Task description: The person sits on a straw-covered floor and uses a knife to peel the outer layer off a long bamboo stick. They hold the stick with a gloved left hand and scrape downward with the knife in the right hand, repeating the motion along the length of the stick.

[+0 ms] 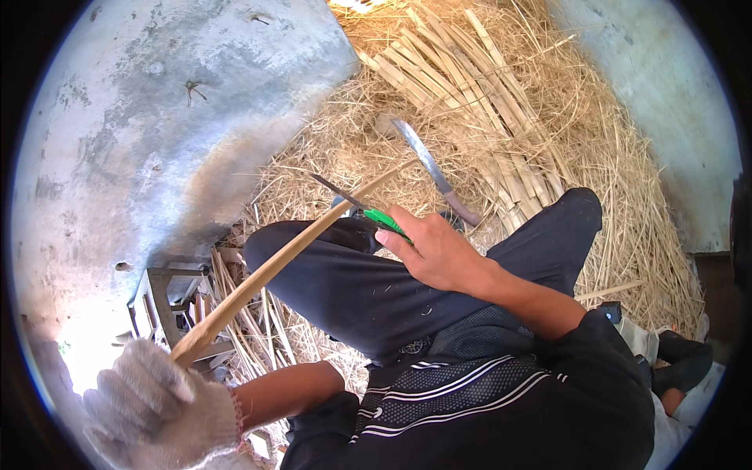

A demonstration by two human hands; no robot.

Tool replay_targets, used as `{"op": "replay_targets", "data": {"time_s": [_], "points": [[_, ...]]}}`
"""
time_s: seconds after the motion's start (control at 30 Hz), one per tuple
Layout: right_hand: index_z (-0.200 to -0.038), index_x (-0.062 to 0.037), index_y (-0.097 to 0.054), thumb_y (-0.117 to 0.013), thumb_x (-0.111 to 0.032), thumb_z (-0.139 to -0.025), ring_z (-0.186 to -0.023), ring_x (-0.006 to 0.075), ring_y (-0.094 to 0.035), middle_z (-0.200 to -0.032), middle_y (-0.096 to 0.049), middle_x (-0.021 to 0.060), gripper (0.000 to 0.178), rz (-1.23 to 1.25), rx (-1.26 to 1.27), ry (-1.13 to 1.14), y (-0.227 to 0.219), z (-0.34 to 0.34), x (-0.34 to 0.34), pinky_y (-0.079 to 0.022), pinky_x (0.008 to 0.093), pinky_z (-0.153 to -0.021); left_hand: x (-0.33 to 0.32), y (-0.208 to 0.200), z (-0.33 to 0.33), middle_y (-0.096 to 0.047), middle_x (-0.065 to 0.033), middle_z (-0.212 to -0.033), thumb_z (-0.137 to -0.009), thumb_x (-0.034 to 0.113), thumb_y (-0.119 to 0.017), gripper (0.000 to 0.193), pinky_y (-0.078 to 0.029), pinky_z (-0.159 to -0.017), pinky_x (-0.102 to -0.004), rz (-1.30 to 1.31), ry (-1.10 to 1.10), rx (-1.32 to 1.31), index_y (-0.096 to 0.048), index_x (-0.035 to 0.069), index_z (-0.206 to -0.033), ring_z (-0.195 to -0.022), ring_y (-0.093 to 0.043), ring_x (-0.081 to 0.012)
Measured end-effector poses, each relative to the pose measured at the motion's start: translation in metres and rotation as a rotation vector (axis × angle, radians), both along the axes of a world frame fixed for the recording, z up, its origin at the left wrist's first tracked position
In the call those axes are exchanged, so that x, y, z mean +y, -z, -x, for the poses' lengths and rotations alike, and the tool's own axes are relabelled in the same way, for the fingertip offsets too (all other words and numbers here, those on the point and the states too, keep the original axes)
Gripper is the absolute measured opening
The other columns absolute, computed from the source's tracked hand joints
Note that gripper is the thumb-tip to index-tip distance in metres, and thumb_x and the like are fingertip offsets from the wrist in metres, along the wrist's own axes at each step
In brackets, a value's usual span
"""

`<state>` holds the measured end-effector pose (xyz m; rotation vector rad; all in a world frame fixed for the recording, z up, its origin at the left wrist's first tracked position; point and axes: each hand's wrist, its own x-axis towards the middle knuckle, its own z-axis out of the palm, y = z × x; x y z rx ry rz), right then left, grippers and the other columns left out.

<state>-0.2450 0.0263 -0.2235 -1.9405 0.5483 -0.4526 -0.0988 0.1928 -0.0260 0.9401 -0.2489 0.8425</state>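
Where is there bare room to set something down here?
The grey concrete surface left of the straw pile is bare. It is crowded ahead: cane strips and a big knife lie on the straw, and strips surround the small wooden stand near the gloved left hand.

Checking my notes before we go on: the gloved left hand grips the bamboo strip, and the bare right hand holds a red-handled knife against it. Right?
Not quite. The head view shows the knife in the bare right hand has a green handle, not red. The rest stands: the gloved left hand grips the bamboo strip.
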Motion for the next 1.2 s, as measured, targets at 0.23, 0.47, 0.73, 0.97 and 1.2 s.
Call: {"op": "replay_targets", "data": {"time_s": [0.23,0.47,0.73,0.97,1.2], "points": [[-0.099,-0.0011,-0.048,-0.052,-0.028,-0.098,-0.058,0.0461,-0.058,-0.061,-0.058,0.0233,0.027,0.045,-0.041,-0.025,0.007,-0.008,0.015,-0.043,0.0524,-0.054,-0.031,0.035,0.009,-0.023,0.0033,-0.043,-0.092,0.038,-0.042,0.044,-0.021,-0.03,-0.0287,-0.207,1.065,-0.176,-0.031,0.019,-0.054,-0.034,-0.021,-0.0096],[-0.101,-0.0015,-0.05,-0.056,-0.021,-0.096,-0.056,0.0427,-0.06,-0.06,-0.058,0.0223,0.021,0.183,-0.082,-0.004,0.004,-0.02,0.039,-0.046,0.0492,-0.05,-0.024,0.035,0.005,-0.025,0.0024,-0.041,-0.091,0.039,-0.043,0.046,-0.03,-0.031,-0.0274,-0.233,1.019,-0.138,-0.031,0.018,-0.052,-0.032,-0.022,-0.0093],[-0.1,-0.0013,-0.048,-0.05,-0.024,-0.099,-0.054,0.0431,-0.061,-0.061,-0.06,0.0216,0.023,0.253,0.019,-0.07,-0.016,-0.015,0.033,-0.049,0.0491,-0.048,-0.028,0.037,0.014,-0.024,0.0025,-0.04,-0.091,0.04,-0.043,0.046,-0.029,-0.031,-0.0256,-0.208,1.015,-0.15,-0.031,0.018,-0.052,-0.031,-0.021,-0.0091],[-0.106,0.0006,-0.05,-0.052,-0.024,-0.098,-0.06,0.0455,-0.062,-0.061,-0.059,0.0262,0.026,0.195,0.256,0.098,0.04,-0.025,0.005,-0.048,0.0527,-0.054,-0.031,0.04,0.012,-0.025,0.0023,-0.04,-0.091,0.039,-0.046,0.046,-0.027,-0.03,-0.0248,-0.219,1.092,-0.198,-0.032,0.018,-0.052,-0.031,-0.022,-0.0092],[-0.107,-0.0001,-0.052,-0.053,-0.024,-0.098,-0.057,0.0449,-0.06,-0.059,-0.058,0.0249,0.025,0.097,-0.029,-0.059,-0.003,-0.021,0.027,-0.046,0.0516,-0.053,-0.031,0.039,0.011,-0.026,0.0021,-0.04,-0.092,0.04,-0.045,0.047,-0.031,-0.031,-0.0257,-0.192,1.073,-0.191,-0.032,0.018,-0.052,-0.031,-0.022,-0.0095]]}}
